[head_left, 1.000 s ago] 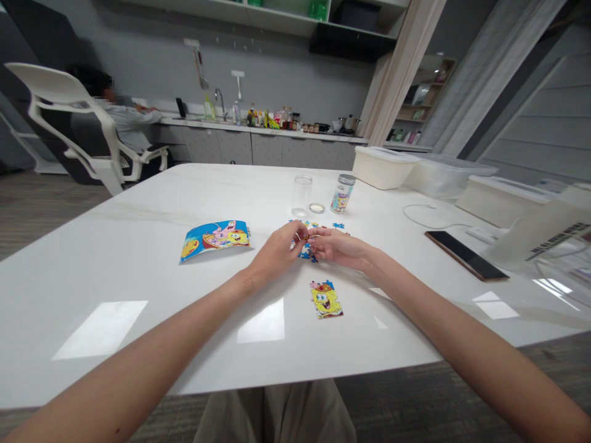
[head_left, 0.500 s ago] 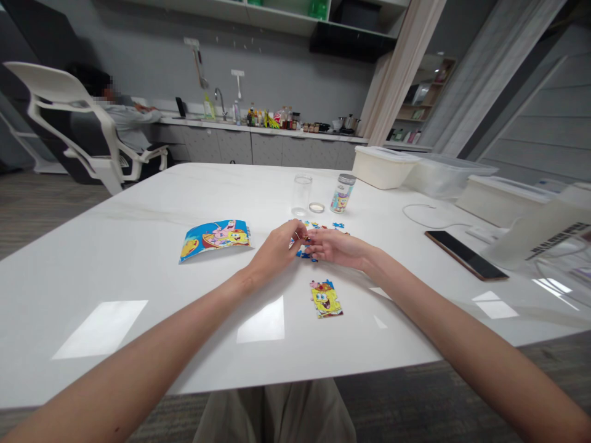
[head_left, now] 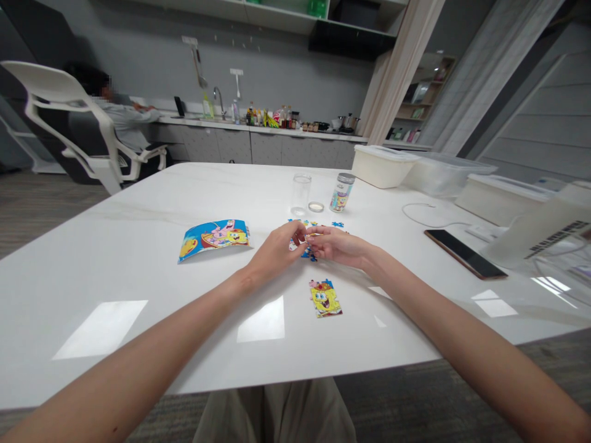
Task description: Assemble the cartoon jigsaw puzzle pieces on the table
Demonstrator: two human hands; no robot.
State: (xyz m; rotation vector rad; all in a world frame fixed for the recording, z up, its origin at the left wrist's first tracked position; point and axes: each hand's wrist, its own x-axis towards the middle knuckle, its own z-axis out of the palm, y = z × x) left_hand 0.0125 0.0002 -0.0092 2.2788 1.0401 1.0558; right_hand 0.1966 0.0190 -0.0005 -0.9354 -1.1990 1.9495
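Note:
My left hand (head_left: 281, 247) and my right hand (head_left: 339, 246) meet fingertip to fingertip over a pile of loose jigsaw pieces (head_left: 310, 254). Both hands are pinched; a small jigsaw piece seems to sit between their fingertips, mostly hidden by the fingers. Nearer to me lies a joined section of the puzzle (head_left: 325, 299) with a yellow cartoon face, flat on the table. To the left of my hands rests a curved picture sheet (head_left: 215, 239) with pink and yellow cartoon figures on blue. More loose pieces (head_left: 337, 224) lie just behind my right hand.
Behind the pieces stand a clear jar (head_left: 301, 194), a metal-rimmed lid (head_left: 316, 207) and a printed canister (head_left: 342, 192). A phone (head_left: 464, 253), a cable and storage boxes (head_left: 384, 167) occupy the right side of the white table (head_left: 138, 258). A person sits at the far left.
My fingertips have shifted slightly over the pile and closed nearer together. The joined section, sheet, jar and canister stay in place.

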